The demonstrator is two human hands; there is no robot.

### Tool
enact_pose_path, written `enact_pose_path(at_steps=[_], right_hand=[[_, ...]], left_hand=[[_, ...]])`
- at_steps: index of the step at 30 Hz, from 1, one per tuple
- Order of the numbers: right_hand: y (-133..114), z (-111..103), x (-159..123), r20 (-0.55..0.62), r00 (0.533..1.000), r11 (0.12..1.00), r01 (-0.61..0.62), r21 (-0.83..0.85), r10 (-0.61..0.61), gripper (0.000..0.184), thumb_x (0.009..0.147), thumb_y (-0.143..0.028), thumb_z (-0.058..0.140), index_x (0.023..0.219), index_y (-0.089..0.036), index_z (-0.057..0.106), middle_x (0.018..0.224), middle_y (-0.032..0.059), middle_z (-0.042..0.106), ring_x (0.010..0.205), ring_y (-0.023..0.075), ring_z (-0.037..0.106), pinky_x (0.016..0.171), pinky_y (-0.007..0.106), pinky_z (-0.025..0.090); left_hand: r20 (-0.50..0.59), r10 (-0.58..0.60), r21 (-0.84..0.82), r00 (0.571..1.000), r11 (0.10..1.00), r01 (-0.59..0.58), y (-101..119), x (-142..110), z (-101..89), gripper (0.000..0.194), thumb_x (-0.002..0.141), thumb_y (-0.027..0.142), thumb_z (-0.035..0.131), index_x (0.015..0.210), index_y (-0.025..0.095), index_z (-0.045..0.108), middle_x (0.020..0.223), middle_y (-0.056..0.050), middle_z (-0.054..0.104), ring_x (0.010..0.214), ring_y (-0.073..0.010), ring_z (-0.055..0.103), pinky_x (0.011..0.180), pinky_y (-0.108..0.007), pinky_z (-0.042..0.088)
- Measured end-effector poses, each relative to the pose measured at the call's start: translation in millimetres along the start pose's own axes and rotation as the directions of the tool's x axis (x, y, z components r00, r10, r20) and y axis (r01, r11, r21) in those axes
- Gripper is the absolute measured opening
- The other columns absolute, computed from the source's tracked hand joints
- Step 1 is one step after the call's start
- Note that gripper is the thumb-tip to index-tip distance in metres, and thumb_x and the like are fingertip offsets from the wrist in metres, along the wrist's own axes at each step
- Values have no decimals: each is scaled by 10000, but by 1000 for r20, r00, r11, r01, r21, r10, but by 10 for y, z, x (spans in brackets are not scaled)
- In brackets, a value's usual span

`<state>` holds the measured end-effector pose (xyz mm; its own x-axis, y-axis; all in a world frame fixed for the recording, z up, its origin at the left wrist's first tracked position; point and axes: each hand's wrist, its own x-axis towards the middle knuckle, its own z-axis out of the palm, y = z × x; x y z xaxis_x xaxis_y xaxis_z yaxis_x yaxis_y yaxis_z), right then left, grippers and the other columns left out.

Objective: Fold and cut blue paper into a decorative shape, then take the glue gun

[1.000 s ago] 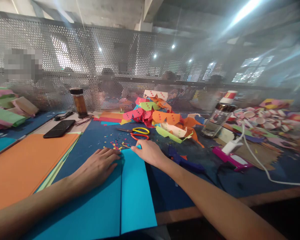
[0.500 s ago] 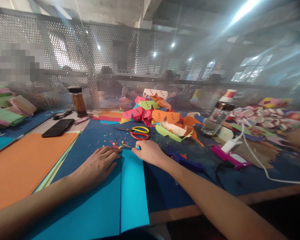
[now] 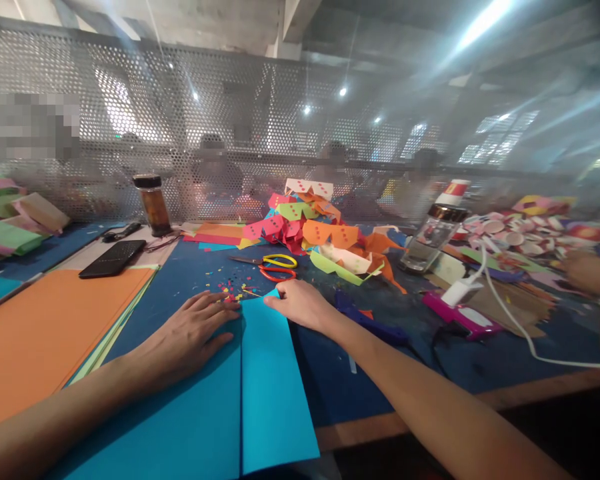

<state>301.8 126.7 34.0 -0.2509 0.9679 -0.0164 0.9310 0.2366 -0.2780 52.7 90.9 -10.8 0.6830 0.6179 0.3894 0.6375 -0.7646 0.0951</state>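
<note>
Fingers of the left hand (image 3: 195, 333) lie flat and spread on the blue paper (image 3: 180, 413), pressing it to the surface (image 3: 337, 393); the grip of the right hand (image 3: 305, 305) is closed on the top corner of the paper's folded strip (image 3: 275, 393), thumb on top; scissors (image 3: 267, 262) with one yellow and one red handle rest just beyond the hands, near confetti bits (image 3: 235, 287); right of the right hand lies a blue glue gun (image 3: 373, 323); orange paper (image 3: 65, 327) lies left of the left arm.

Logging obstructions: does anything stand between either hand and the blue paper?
Nothing visible does: the left hand rests on the blue paper, and the right hand grips its far edge. The scissors lie beyond both.
</note>
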Motion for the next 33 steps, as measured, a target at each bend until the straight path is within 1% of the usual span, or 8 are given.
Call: enact_pose_path(at_steps=[4,10,13,17,20,25,29,33], right_hand=[[-13,11,-9,26,999,999,29,-23,-28,323,860,-475,566,686,-204,578,682,32,643,679,184,597,535,272,244],[1,34,3,43,997,997,71,-34,-70,246,830,-401,576,685,-203,552,695,30,631,695,183,582,541,273,233],[24,6,-2,49,996,997,77,-23,-76,300,849,-434,568,668,-200,524,670,15,605,649,163,546,532,267,229],[52,-55,-15,124,984,990,121,72,-130,423,860,-541,560,631,-194,481,634,-15,552,596,134,484,516,251,227],[48,-56,-12,117,984,988,120,102,-132,382,838,-473,600,620,-194,456,623,-26,514,592,126,461,511,247,219],[26,-22,12,39,999,999,26,48,-27,314,859,-450,588,692,-193,520,654,6,571,618,153,509,530,258,234],[14,-52,4,77,996,998,42,41,-45,353,884,-499,567,717,-189,562,711,29,633,665,174,564,555,260,265],[1,-56,0,116,992,998,57,-23,-54,354,865,-511,589,720,-188,577,771,52,671,717,194,603,548,263,263]], left_hand=[[25,6,37,1000,999,-7,23,-3,-5,307,988,309,509,1280,261,591,1341,-52,640,1304,-270,520,1114,-515,395],[51,7,64,999,998,-10,51,17,-27,313,989,303,505,1287,237,574,1339,-65,642,1295,-283,530,1114,-534,386],[49,4,58,999,998,-7,49,11,-26,309,987,302,511,1283,244,580,1347,-60,637,1297,-284,528,1110,-534,392],[36,-1,34,999,999,0,27,2,-25,308,988,314,511,1283,264,588,1350,-47,637,1311,-279,517,1122,-535,384],[36,1,11,999,1000,-1,15,7,-47,317,990,318,508,1296,267,572,1358,-46,632,1324,-273,508,1125,-541,381],[37,-8,-17,999,1000,8,24,7,-85,307,979,318,530,1279,285,587,1329,-36,650,1321,-266,510,1148,-549,349],[65,-18,-6,998,1000,18,27,-11,-64,344,980,333,533,1320,293,554,1366,-40,628,1325,-263,512,1154,-546,342],[81,-28,2,996,1000,28,30,-10,-46,349,983,329,517,1326,269,537,1394,-58,606,1331,-272,507,1130,-560,372]])
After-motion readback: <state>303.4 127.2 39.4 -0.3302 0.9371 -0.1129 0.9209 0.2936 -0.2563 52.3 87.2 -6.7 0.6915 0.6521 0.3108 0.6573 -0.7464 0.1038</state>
